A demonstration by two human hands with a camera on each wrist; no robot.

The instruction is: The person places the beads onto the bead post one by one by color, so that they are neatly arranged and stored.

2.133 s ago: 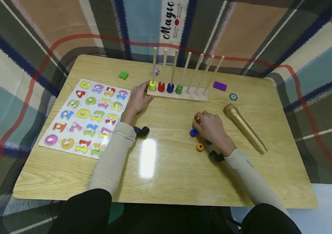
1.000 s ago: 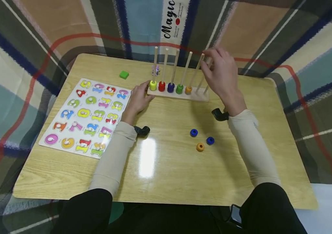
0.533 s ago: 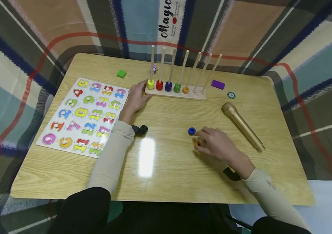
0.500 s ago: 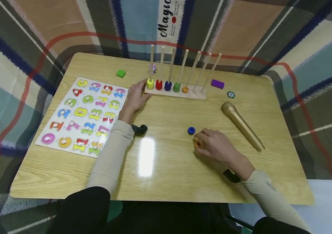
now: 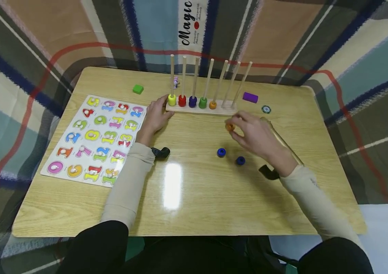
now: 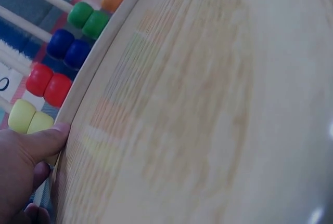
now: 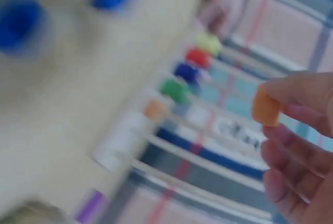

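Note:
My left hand (image 5: 155, 118) grips the left end of a wooden peg rack (image 5: 226, 111), thumb along its front edge. Pairs of yellow (image 6: 22, 116), red (image 6: 56, 90), dark blue (image 6: 61, 43) and green beads (image 6: 80, 15) sit on its first pegs. A single orange bead (image 5: 212, 105) is at the bottom of the following peg; the last two pegs are bare. Off the table, my right hand (image 5: 257, 135) pinches another orange bead (image 7: 266, 107) between thumb and fingertips, in front of the rack's right end. Two blue beads (image 5: 221, 152) lie on the table below that hand.
A number puzzle board (image 5: 94, 140) lies at the left. Behind stand a green block (image 5: 138, 89) and a small figurine (image 5: 175, 82). To the right are a purple block (image 5: 250, 97), a round token (image 5: 266, 109) and a gold microphone (image 5: 284, 141), partly hidden by my right hand.
My right hand put one orange bead on the rack, came back, picked the other orange bead off the table and has lifted it toward the rack. My left hand stays at the rack's end.

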